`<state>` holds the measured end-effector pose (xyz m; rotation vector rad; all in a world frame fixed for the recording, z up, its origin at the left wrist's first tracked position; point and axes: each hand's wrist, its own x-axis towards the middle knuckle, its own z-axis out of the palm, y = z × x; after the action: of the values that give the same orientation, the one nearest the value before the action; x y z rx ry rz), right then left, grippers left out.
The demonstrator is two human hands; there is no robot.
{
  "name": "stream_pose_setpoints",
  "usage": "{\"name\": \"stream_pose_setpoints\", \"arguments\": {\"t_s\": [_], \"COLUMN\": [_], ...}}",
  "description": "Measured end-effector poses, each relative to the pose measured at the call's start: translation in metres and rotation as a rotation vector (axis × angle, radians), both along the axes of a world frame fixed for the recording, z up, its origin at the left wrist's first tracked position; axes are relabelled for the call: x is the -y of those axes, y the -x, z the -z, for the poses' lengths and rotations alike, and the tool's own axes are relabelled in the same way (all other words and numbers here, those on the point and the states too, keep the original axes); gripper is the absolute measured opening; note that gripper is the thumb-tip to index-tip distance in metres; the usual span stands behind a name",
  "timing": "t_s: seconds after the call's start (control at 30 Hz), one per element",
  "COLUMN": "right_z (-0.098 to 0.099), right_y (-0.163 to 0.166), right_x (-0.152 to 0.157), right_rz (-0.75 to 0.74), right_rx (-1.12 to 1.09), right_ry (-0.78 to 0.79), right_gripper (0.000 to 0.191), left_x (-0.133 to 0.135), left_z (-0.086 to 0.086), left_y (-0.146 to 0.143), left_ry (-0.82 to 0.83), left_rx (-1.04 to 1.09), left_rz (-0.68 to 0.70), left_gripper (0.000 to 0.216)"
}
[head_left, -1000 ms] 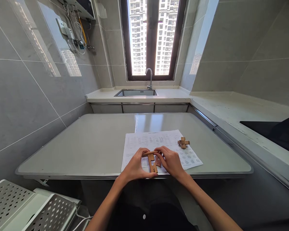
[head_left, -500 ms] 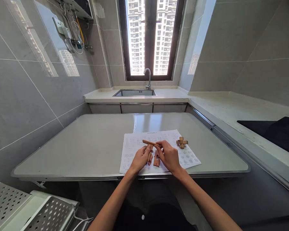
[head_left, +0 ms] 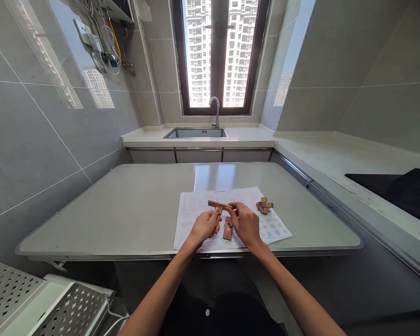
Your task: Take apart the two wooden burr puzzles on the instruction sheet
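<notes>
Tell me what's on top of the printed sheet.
On the sheet: a slotted wooden block and, by the sheet's right edge, a wooden cross. Print beneath them is covered.

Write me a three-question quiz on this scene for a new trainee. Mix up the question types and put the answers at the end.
1. Multiple choice: what lies just past the right hand, toward the right edge of the scene's work area?
A) a cup
B) a wooden cross
C) a spoon

2. True or false: the left hand is holding nothing.

3. Fill in the blank: between the two hands, a loose wooden block lies on the ____.

Key:
1. B.
2. False; it grips a wooden piece.
3. Paper.
</notes>
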<state>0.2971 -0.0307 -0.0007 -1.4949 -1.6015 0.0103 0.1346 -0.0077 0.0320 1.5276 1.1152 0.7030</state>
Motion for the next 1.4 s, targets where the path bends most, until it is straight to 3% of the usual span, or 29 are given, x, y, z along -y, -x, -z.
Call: {"name": "stream_pose_setpoints", "arguments": {"t_s": [0.23, 0.4, 0.5, 0.67, 0.8, 0.93, 1.17, 1.4], "right_z": [0.0, 0.001, 0.0, 0.001, 0.01, 0.022, 0.034, 0.041], "right_y": [0.013, 0.005, -0.016, -0.05, -0.068, -0.076, -0.071, -0.063], "right_x": [-0.004, -0.013, -0.015, -0.007, 0.0, 0.004, 0.005, 0.002], "right_rz": [0.033, 0.055, 0.06, -0.088, -0.17, -0.195, -0.264, -0.203], "right_rx": [-0.058, -0.255, -0.329, -0.379, -0.349, -0.249, -0.085, -0.003], "right_ry": [0.02, 0.058, 0.082, 0.174, 0.249, 0.286, 0.314, 0.326], "right_gripper": [0.047, 0.049, 0.052, 0.055, 0.056, 0.043, 0.039, 0.036], "left_x": [-0.004, 0.005, 0.013, 0.012, 0.005, 0.001, 0.0, 0.004], "left_z": [-0.003, -0.015, -0.019, -0.008, 0.008, 0.018, 0.024, 0.026], "left_y": [0.004, 0.015, 0.021, 0.02, 0.016, 0.011, 0.0, -0.004], "left_ry": [0.008, 0.009, -0.069, -0.297, -0.38, -0.413, -0.48, -0.523], "left_rx": [-0.037, -0.101, -0.166, -0.292, -0.4, -0.473, -0.569, -0.706], "left_rz": [-0.014, 0.058, 0.063, -0.048, -0.055, -0.053, -0.048, -0.028], "left_gripper": [0.057, 0.058, 0.056, 0.05, 0.048, 0.037, 0.035, 0.035]}}
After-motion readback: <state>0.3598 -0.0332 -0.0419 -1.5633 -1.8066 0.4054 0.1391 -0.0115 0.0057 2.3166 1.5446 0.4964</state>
